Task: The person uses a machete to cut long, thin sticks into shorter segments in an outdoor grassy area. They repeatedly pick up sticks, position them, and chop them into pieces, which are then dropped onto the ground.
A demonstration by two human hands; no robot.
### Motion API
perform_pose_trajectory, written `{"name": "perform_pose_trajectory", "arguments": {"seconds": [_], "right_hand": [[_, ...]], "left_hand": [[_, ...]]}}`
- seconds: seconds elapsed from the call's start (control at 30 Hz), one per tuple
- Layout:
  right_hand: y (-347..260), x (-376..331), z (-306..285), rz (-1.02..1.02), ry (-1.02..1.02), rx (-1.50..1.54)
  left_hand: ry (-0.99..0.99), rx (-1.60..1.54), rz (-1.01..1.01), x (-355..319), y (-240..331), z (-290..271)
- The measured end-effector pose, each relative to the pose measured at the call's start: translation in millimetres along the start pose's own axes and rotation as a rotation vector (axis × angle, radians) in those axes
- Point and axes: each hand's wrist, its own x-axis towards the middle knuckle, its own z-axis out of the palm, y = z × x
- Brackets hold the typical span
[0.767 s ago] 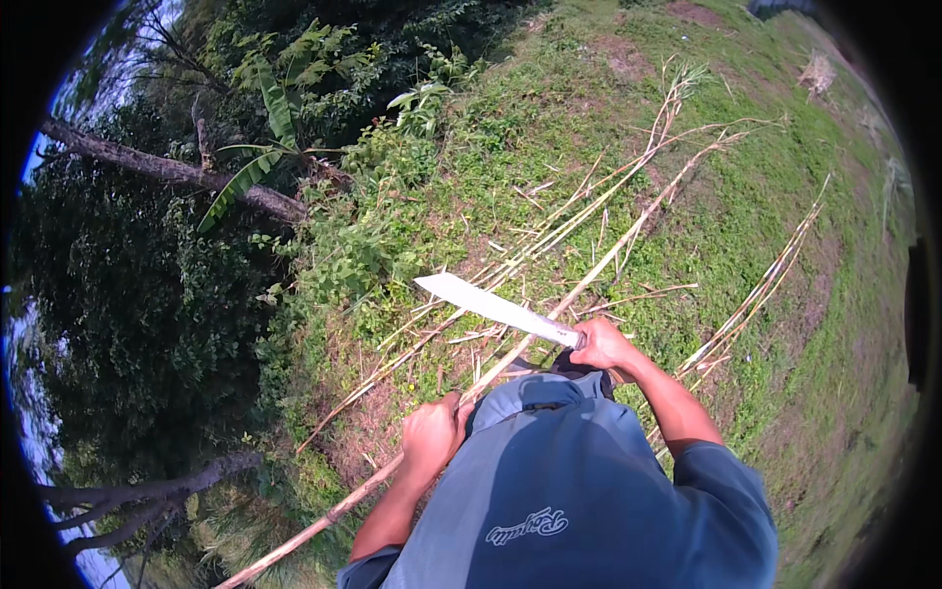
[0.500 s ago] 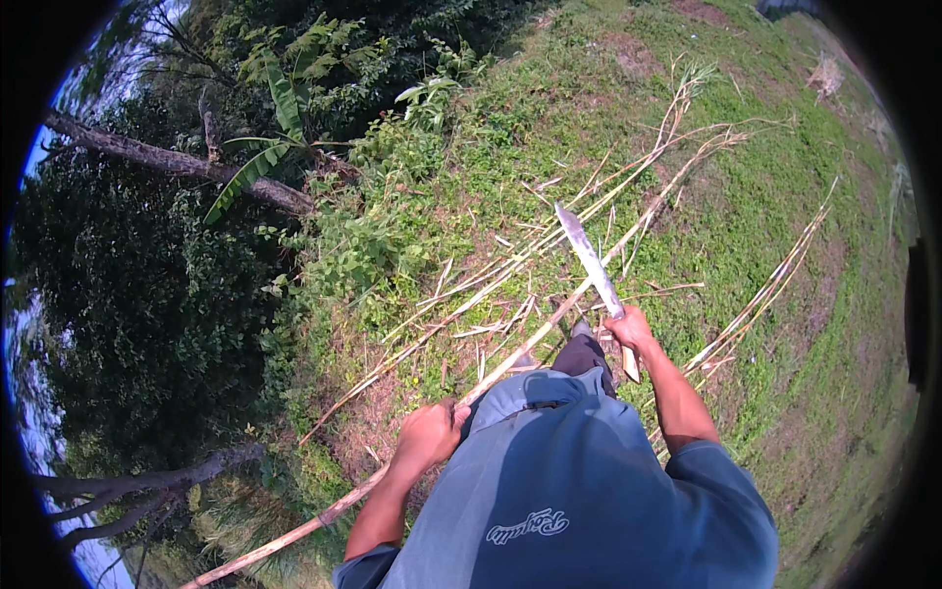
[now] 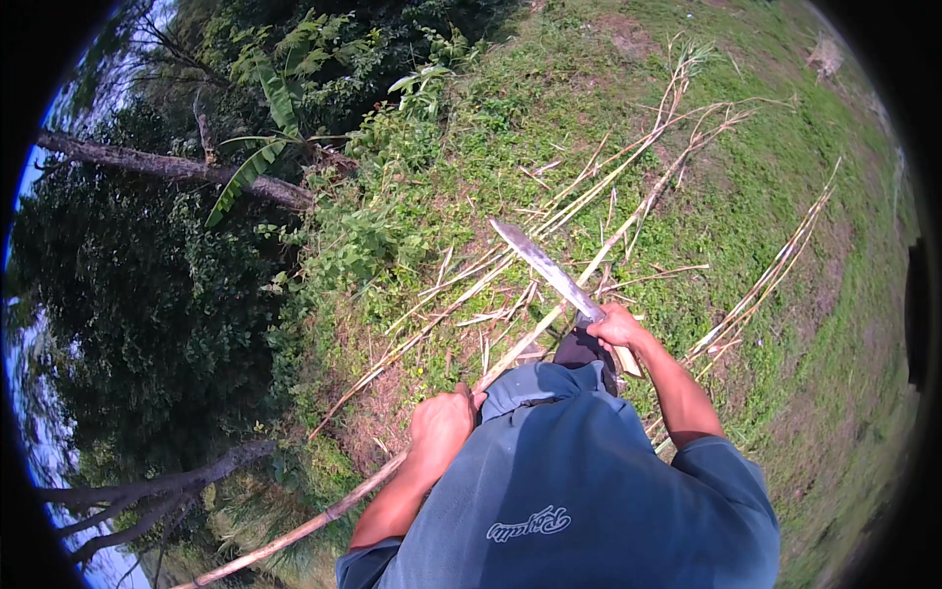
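My left hand [image 3: 440, 427] is closed round a long pale cane stalk [image 3: 525, 344]. The stalk runs from behind my left forearm, past my waist, up to its dry, leafy top on the grass. In my right hand [image 3: 616, 329] is a machete [image 3: 542, 263], my fingers wrapped round its light wooden handle. Its wide, stained blade points up and to the left and crosses over the stalk; whether the two touch, I cannot tell.
More cut canes [image 3: 432, 334] and short pieces lie in the low green growth ahead. A further bundle of stalks [image 3: 785, 257] rests at the right. Leafy bushes [image 3: 358, 240], a banana plant [image 3: 265, 167] and leaning tree trunks [image 3: 167, 162] stand to the left.
The machete blade has swung left, its tip now further left and slightly lower. My right hand has shifted a little left with it. My left hand keeps hold of the cane stalk.
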Motion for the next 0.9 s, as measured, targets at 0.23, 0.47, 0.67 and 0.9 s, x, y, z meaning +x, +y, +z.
{"name": "perform_pose_trajectory", "arguments": {"seconds": [0.23,0.47,0.67,0.9], "right_hand": [[-37.0,-25.5,29.2,-0.156,-0.139,-0.044],[-66.1,-40.0,44.9,-0.165,-0.297,0.065],[-99.2,-34.0,57.2,-0.342,-0.03,0.1],[-84.6,29.4,69.2,-0.316,0.447,0.342]], "left_hand": [[0.093,-0.007,-0.01,14.1,3.6,-14.9],[0.232,-0.11,0.023,43.1,4.0,4.8],[0.248,-0.179,0.032,50.9,3.7,6.2],[0.175,-0.233,0.025,45.2,-3.6,23.4]]}}
